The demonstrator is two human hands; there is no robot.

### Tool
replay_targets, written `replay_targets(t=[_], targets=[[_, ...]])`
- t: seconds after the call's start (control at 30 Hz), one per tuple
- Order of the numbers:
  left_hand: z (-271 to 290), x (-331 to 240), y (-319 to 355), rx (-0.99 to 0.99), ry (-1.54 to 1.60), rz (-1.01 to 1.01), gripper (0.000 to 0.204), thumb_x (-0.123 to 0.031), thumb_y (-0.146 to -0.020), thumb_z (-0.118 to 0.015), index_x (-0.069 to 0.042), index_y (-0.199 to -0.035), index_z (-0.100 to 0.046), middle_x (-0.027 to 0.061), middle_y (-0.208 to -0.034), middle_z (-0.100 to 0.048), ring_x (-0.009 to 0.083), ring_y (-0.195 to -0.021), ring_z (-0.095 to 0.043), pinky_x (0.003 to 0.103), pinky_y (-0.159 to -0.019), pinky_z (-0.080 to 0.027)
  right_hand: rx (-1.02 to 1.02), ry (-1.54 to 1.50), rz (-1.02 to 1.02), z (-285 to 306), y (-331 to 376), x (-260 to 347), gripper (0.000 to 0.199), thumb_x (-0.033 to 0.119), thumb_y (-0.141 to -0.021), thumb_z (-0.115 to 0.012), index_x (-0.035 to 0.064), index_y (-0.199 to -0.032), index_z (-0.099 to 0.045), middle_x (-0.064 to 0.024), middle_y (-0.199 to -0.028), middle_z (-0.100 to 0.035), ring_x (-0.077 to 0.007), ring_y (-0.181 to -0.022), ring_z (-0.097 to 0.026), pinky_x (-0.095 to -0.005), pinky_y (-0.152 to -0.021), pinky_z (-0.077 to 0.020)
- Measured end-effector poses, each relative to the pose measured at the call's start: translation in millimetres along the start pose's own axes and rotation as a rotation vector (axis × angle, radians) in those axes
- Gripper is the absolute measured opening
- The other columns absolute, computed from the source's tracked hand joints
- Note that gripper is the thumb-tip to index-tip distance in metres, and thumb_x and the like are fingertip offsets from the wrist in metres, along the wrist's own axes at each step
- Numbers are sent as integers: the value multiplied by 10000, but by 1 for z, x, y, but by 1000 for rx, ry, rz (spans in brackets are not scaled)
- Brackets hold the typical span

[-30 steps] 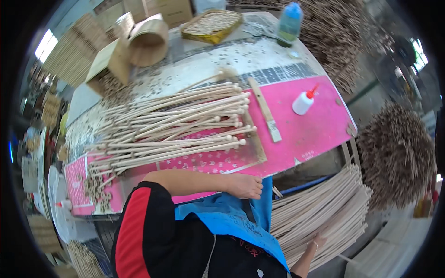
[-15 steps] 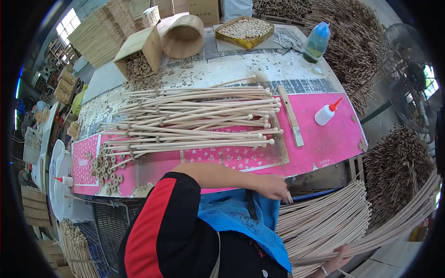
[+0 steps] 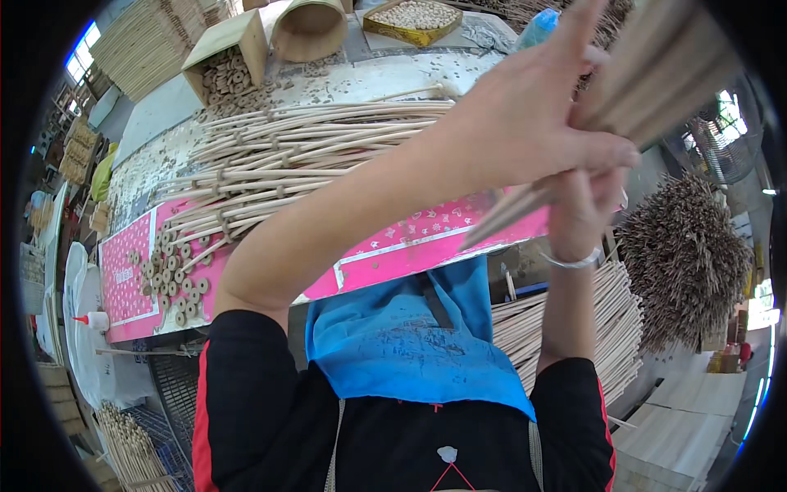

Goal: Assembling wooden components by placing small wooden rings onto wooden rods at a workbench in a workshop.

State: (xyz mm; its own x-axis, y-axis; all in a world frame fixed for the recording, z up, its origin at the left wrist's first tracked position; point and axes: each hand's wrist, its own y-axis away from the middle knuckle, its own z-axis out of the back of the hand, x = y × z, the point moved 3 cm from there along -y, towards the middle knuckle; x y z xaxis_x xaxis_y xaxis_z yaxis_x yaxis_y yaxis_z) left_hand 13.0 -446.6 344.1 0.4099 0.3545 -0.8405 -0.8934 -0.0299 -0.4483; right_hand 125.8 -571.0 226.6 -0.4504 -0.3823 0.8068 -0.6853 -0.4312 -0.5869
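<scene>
the left hand spreads around raised sticks, whether gripping i cannot tell, while the right hand grips them just below, over the table's right side.

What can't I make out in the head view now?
Head view:
Held bundle of pale wooden rods: motion blur hides the count.
Loose pale wooden rods on the pink-and-white table: some right ends behind the left forearm.
Blue-topped plastic bottle: lower part behind the left grip.
Round wooden tub: top cut off by the picture's upper edge.
</scene>
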Motion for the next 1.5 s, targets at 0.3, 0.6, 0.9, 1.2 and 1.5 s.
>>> replay_targets(t=[0.3, 0.6, 0.9, 1.2, 1.5], targets=[[-22, 122, 77, -637, -224, -231, 1127, -189, -758, -795, -112, -1610, -60, 278, -977, -677, 473, -864, -675, 508, -766, -527, 248, -48, -83, -76, 76, -100, 591, 175, -989, -634, -11, -1485, -373, -114, -1442, -499, -217, -1297, -524, -366, -1074, -459], [20, 92, 131, -439, -540, -46, 558, -105, -825, -693, -150, -1340, -484, 157, -921, -674, 383, -870, -678, 480, -712, -513, 926, 537, 80, -92, 66, 3, 413, 111, -790, -841, -5, -1152, -680, -132, -1018, -716, -290, -1003, -676, -352, -867, -531], [61, 125, 259, 69, -1066, 310, 373, -57, -831, -614, -91, -1197, -553, 113, -832, -627, 327, -795, -689, 454, -611, -521, 1115, 1114, 340, -82, 51, -2, 1090, 301, -628, -894, 53, -1545, -358, -178, -1374, -572, -356, -1276, -524, -502, -1059, -407], [93, 124, 267, 250, -1185, 220, 263, -125, -810, -660, -119, -1068, -614, 29, -821, -620, 213, -823, -667, 375, -731, -514, 1412, 151, -822, -73, 129, -116, 650, 272, -770, -849, 35, -1323, -604, -126, -1115, -701, -205, -1007, -662, -350, -927, -513], [106, 152, 195, 78, -1503, -81, 45, -168, -848, -624, -158, -887, -603, -7, -836, -603, 161, -877, -653, 365, -1013, -424, 1297, -1, -1063, -56, 122, -132, 544, 146, -848, -787, 29, -1317, -538, -61, -1056, -683, -136, -971, -660, -299, -873, -542]])
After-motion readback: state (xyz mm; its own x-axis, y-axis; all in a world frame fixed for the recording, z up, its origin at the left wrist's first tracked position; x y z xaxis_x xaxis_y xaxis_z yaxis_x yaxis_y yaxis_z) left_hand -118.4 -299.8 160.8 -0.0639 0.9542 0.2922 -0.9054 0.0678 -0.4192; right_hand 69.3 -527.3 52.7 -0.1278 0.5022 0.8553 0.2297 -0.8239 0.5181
